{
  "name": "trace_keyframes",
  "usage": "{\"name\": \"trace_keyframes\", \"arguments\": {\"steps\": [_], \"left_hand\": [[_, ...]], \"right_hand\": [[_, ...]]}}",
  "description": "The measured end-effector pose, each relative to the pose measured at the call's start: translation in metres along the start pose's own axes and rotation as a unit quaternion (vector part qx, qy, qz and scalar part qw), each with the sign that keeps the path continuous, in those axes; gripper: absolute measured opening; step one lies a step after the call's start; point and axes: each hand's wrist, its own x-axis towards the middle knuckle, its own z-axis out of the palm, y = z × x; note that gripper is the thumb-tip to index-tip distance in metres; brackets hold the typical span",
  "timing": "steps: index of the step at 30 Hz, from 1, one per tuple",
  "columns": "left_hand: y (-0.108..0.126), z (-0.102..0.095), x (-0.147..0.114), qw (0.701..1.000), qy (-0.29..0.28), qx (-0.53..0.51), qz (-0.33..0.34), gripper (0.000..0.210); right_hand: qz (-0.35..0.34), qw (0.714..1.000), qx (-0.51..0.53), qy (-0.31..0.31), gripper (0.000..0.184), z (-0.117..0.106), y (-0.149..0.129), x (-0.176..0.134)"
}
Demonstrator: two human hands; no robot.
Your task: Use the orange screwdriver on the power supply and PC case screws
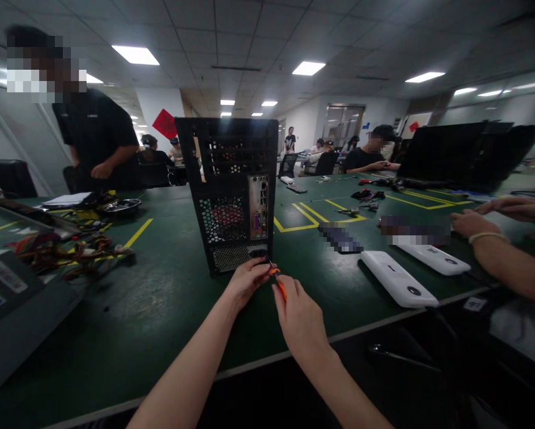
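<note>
A black computer case (pixel 227 180) stands upright on the green table, its back panel turned toward me. Ports line its metal plate (pixel 258 208), and a perforated power supply (pixel 232 257) sits at the bottom. My right hand (pixel 301 316) is wrapped round an orange screwdriver (pixel 282 289), whose shaft points up toward the case's lower right corner. Beside that corner is my left hand (pixel 247 280), its fingers pinched together close to the screwdriver's tip. Whatever those fingers hold, if anything, is too small to make out.
Loose cables (pixel 84 253) and a grey metal box (pixel 21 310) lie at left. Two white power banks (pixel 399 279) and a dark phone (pixel 340 237) are at right. Another person's hands (pixel 495 223) are at the right edge; a person (pixel 98 131) stands behind the table.
</note>
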Motion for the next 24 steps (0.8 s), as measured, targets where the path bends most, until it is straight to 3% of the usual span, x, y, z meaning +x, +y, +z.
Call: {"name": "trace_keyframes", "arguments": {"steps": [4,12,19,24], "left_hand": [[-0.002,-0.001,0.002,1.000,-0.003,-0.001,0.001,0.035],[0.000,0.000,-0.002,1.000,-0.010,-0.010,0.009,0.036],[-0.002,-0.002,0.002,1.000,0.002,-0.013,-0.001,0.032],[0.000,0.000,-0.001,1.000,-0.004,-0.020,0.003,0.024]], "right_hand": [[0.018,1.000,0.001,-0.019,0.024,0.000,0.005,-0.002],[-0.058,0.998,-0.004,-0.019,0.019,0.001,-0.008,0.001],[0.023,0.999,0.044,0.009,0.017,-0.007,0.010,0.006],[-0.022,0.999,0.012,-0.021,0.017,-0.005,0.005,0.001]]}}
